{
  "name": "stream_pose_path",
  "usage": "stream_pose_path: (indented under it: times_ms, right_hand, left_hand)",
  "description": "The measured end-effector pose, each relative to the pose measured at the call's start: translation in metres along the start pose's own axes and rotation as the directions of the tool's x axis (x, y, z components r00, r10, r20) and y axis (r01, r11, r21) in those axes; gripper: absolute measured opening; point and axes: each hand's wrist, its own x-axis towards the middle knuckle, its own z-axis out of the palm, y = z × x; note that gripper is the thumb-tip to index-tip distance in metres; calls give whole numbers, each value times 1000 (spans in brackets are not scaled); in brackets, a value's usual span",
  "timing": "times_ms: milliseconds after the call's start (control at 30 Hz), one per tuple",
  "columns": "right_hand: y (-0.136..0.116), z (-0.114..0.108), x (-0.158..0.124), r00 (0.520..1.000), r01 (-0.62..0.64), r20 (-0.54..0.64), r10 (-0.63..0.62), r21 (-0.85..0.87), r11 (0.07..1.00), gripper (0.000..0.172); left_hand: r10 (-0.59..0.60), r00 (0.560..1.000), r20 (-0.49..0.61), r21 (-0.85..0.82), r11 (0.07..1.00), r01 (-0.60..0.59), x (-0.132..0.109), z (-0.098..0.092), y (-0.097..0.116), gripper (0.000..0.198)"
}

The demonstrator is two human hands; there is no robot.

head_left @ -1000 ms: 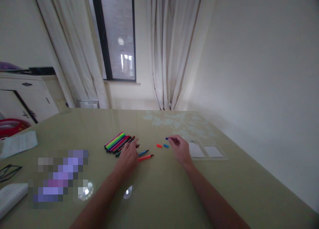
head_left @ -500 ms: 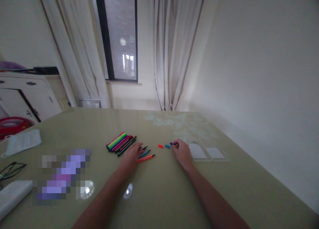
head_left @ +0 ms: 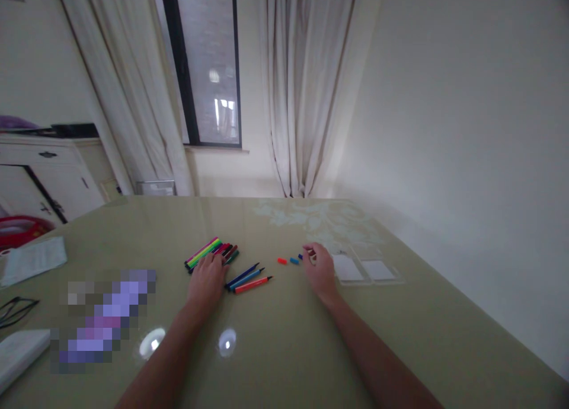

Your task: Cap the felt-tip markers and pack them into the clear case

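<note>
Several capped markers lie side by side left of centre, and my left hand rests over their near end. Its fingertips touch the dark markers; whether they grip one is hidden. To its right lie three uncapped markers: dark blue, light blue and red, tips pointing right. A red cap and a blue cap sit on the table. My right hand is beside a dark blue cap, fingers bent and apart, holding nothing visible.
The glass-topped table has a clear plastic case right of my right hand. At the left are a face mask, glasses, a white box and a blurred purple item.
My left hand has moved left from the uncapped markers onto the capped ones. My right hand has let go of the dark blue cap. The view has shifted slightly.
</note>
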Motion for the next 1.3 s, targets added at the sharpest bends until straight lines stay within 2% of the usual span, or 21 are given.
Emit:
stream_pose_path:
  times_ms: [100, 200, 300, 400, 467, 533, 600, 667, 800, 933, 1300]
  right_hand:
    - [-27, -4, -6, 998, 31, 45, -38, 148, 989, 20]
    - [-54, -2, -18, 975, -4, 213, -70, 329, 944, 27]
    - [-69, 5, -30, 943, -23, 310, -122, 425, 905, 21]
    - [-72, 10, -37, 938, -37, 326, -117, 430, 902, 20]
    - [-70, 10, -38, 953, -42, 290, -89, 417, 908, 22]
    - [-67, 8, -35, 973, -53, 227, -44, 403, 914, 25]
    - [-63, 6, -31, 975, -55, 218, -39, 411, 910, 29]
    - [-60, 5, -29, 957, -74, 281, -68, 466, 882, 28]
    - [-60, 8, -33, 915, -157, 393, -92, 555, 817, 22]
    - [-63, 11, -39, 885, -245, 458, -83, 610, 754, 26]
    - [-61, 13, -37, 862, -347, 506, -21, 621, 703, 32]
  left_hand:
    - [48, 998, -47, -107, 993, -53, -2, -3, 14, 18]
    - [115, 989, -89, -324, 936, -138, -11, -10, 40, 18]
    - [217, 976, -19, -427, 881, -204, -24, -15, 67, 19]
    - [294, 955, 38, -432, 866, -250, -33, -20, 81, 21]
    - [330, 943, 40, -453, 847, -277, -35, -22, 83, 24]
    - [305, 952, 7, -496, 828, -262, -34, -24, 81, 26]
    - [272, 962, -28, -539, 806, -244, -33, -26, 79, 27]
    - [284, 958, -43, -540, 800, -261, -33, -27, 77, 29]
    - [368, 929, -36, -374, 857, -354, -35, -21, 77, 29]
    - [420, 905, -62, -278, 864, -420, -37, -18, 78, 29]
    - [373, 925, 77, -244, 906, -345, -34, -29, 84, 28]
